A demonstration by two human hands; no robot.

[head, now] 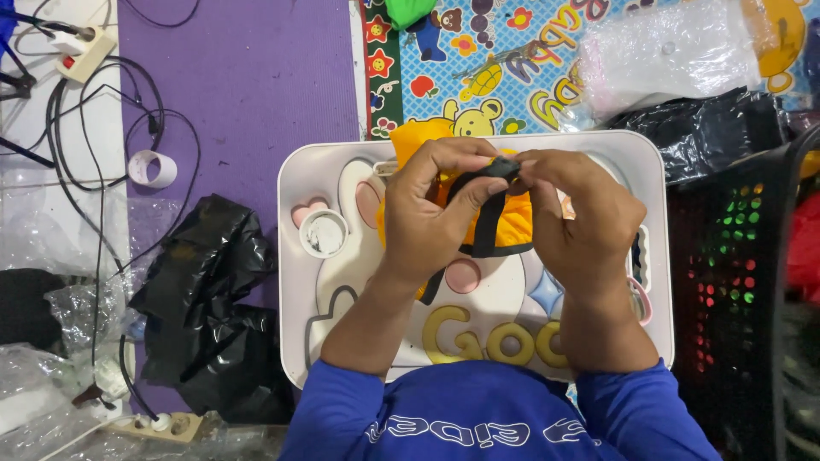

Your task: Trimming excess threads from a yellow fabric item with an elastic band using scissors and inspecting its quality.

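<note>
Left hand (pixel 431 205): we pinch the black strap (pixel 489 224) at its top.
Right hand (pixel 581 222): we grip the same strap end, fingertips meeting our left.
Orange cloth (pixel 512 226): behind both hands, over the white tray (pixel 342 341).

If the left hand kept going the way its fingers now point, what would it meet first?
The left hand points rightward; its fingertips already pinch the black fabric strap of the orange cloth piece. Just beyond sits the right hand, likely met next, though depth is unclear.
</note>
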